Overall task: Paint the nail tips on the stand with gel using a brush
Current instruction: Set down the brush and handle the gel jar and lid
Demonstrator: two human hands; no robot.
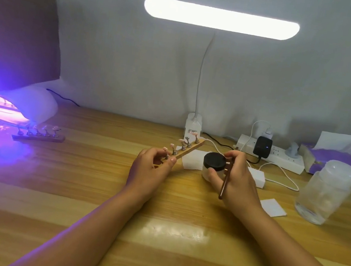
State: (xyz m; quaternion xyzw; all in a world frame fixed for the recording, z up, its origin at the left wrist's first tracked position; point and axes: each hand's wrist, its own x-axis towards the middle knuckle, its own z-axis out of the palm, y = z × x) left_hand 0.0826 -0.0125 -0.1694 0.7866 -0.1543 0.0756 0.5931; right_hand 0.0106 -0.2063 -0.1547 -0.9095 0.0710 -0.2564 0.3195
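The left hand pinches the near end of the stand, whose long axis runs far-right above the counter. Just right, the right hand grips the capped gel jar and brush.

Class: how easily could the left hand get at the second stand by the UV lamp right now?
Probably not easily: the left hand grips its own stand. The table between it and the second stand lies open.
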